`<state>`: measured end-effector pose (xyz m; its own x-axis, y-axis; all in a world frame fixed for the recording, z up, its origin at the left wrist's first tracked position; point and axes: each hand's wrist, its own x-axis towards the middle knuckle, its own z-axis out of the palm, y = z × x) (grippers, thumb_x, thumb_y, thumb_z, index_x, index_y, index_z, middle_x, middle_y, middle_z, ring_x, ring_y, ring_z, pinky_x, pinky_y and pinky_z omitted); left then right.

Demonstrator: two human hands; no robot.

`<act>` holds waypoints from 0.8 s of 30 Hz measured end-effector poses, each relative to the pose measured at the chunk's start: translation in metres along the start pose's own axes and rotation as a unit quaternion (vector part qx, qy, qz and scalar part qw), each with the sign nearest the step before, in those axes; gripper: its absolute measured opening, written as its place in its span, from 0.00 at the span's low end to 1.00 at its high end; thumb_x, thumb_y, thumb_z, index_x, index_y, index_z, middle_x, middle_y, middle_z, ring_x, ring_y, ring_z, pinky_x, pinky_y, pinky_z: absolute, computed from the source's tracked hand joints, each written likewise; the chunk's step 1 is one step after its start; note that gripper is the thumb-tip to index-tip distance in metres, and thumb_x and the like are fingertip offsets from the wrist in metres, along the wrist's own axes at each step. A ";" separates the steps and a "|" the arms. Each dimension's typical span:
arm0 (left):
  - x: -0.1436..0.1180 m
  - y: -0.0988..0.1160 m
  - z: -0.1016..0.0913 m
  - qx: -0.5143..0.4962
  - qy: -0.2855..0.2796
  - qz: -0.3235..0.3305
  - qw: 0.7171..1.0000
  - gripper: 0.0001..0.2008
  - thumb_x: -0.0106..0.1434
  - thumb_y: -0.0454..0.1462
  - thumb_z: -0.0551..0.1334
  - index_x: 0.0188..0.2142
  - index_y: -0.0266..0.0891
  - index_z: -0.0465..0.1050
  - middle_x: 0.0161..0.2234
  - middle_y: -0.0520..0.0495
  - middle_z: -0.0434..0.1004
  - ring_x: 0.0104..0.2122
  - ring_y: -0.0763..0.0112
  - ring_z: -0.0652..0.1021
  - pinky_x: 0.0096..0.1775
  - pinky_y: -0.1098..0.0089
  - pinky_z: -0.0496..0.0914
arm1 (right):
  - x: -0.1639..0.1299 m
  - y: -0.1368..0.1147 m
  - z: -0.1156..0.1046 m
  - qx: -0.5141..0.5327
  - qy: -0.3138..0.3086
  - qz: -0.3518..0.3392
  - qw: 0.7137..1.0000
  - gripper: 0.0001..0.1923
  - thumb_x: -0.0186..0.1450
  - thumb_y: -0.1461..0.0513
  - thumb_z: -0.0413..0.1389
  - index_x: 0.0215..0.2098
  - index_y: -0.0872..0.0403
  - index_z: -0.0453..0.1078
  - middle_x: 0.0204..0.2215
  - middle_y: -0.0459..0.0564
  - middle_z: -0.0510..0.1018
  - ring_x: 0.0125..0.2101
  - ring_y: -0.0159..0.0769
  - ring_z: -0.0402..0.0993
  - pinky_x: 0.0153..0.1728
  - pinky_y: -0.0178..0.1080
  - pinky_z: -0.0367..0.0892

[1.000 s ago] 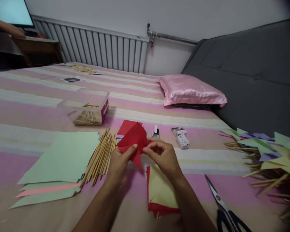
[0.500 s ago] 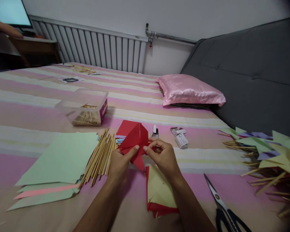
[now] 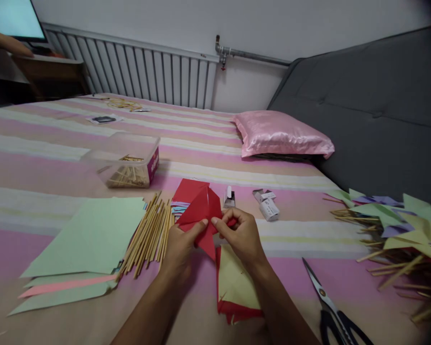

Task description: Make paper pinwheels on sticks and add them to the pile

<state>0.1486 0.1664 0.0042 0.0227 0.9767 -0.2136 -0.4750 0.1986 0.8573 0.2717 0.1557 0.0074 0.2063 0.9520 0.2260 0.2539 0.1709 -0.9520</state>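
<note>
Both hands hold a red paper pinwheel with its corners folded toward the middle. My left hand pinches its left side, the thumb lying on the paper. With thumb and fingers closed, my right hand grips the right side near the centre. Behind it lies a stack of red paper with narrow coloured strips beside it. Under my right wrist is a pile of yellow and red paper sheets. A bundle of thin wooden sticks rests left of my left hand.
Green paper sheets lie at left, behind them a clear plastic box of short sticks. Scissors lie open at right, near finished pinwheels. Small boxes and a pink pillow are farther back. Another person's arm shows far left.
The fingers of my right hand have shifted slightly and drawn a flap on the pinwheel's right side inward. My left hand stays nearly in place.
</note>
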 end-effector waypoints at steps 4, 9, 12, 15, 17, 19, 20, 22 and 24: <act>-0.001 0.001 0.003 -0.032 -0.002 -0.019 0.999 0.07 0.45 0.32 0.69 0.25 0.34 0.74 0.24 0.49 0.77 0.22 0.74 0.75 0.27 0.75 0.69 | -0.001 -0.001 0.000 -0.017 -0.005 -0.009 1.000 0.14 0.56 0.58 0.58 0.19 0.55 0.60 0.18 0.42 0.66 0.19 0.26 0.61 0.21 0.31 0.58; -0.003 0.002 0.004 -0.047 0.004 -0.023 0.999 0.06 0.46 0.32 0.69 0.24 0.34 0.74 0.22 0.50 0.77 0.22 0.74 0.75 0.27 0.75 0.69 | 0.000 -0.002 0.000 -0.006 0.001 -0.035 0.999 0.12 0.53 0.60 0.60 0.22 0.54 0.59 0.21 0.41 0.66 0.21 0.27 0.61 0.23 0.31 0.59; -0.003 0.001 0.004 -0.041 0.000 -0.014 0.999 0.06 0.46 0.33 0.68 0.26 0.34 0.75 0.23 0.49 0.78 0.22 0.73 0.76 0.29 0.74 0.70 | 0.002 -0.003 -0.001 0.033 0.012 -0.038 0.999 0.12 0.51 0.61 0.61 0.28 0.53 0.62 0.26 0.43 0.69 0.28 0.30 0.67 0.29 0.32 0.64; -0.003 0.001 0.004 -0.022 -0.022 -0.003 1.000 0.07 0.47 0.34 0.68 0.28 0.34 0.76 0.27 0.46 0.80 0.26 0.69 0.77 0.33 0.70 0.71 | 0.003 -0.004 -0.004 0.087 -0.021 0.015 0.996 0.16 0.50 0.61 0.61 0.35 0.53 0.63 0.28 0.46 0.73 0.30 0.33 0.71 0.31 0.35 0.67; -0.004 0.002 0.005 -0.001 -0.027 0.000 1.000 0.08 0.46 0.34 0.68 0.29 0.34 0.76 0.28 0.45 0.80 0.27 0.67 0.78 0.34 0.68 0.71 | 0.003 -0.005 -0.006 0.113 -0.041 0.056 0.991 0.18 0.50 0.61 0.62 0.38 0.53 0.63 0.27 0.46 0.74 0.28 0.34 0.72 0.30 0.36 0.68; -0.005 0.004 0.007 0.019 -0.016 0.000 1.000 0.09 0.44 0.34 0.69 0.28 0.34 0.76 0.27 0.45 0.80 0.25 0.66 0.77 0.31 0.69 0.71 | 0.004 -0.005 -0.007 0.127 -0.051 0.083 0.987 0.19 0.49 0.61 0.62 0.38 0.53 0.63 0.25 0.45 0.75 0.26 0.34 0.73 0.29 0.36 0.68; -0.005 0.004 0.007 0.029 -0.010 -0.002 1.000 0.09 0.43 0.34 0.69 0.27 0.34 0.76 0.25 0.46 0.80 0.23 0.67 0.77 0.29 0.69 0.70 | 0.004 -0.004 -0.008 0.133 -0.051 0.091 0.986 0.20 0.49 0.61 0.63 0.38 0.54 0.64 0.24 0.45 0.75 0.25 0.33 0.73 0.28 0.36 0.68; -0.004 0.004 0.007 0.054 0.003 -0.003 0.999 0.09 0.42 0.34 0.70 0.24 0.33 0.76 0.22 0.47 0.78 0.21 0.68 0.75 0.27 0.70 0.69 | 0.004 -0.002 -0.009 0.145 -0.052 0.100 0.983 0.21 0.48 0.61 0.64 0.38 0.55 0.65 0.23 0.44 0.75 0.23 0.32 0.72 0.28 0.36 0.67; -0.003 0.002 0.006 0.072 0.006 -0.004 0.997 0.09 0.41 0.35 0.71 0.24 0.33 0.75 0.21 0.48 0.78 0.20 0.69 0.74 0.26 0.70 0.69 | 0.005 0.000 -0.011 0.158 -0.057 0.110 0.980 0.21 0.47 0.61 0.64 0.38 0.55 0.66 0.22 0.44 0.75 0.23 0.32 0.72 0.27 0.36 0.67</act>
<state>0.1530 0.1643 0.0098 0.0162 0.9740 -0.2260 -0.3438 0.2177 0.9135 0.2828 0.1576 0.0111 0.1120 0.9937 0.0000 -0.0943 0.0106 -0.9955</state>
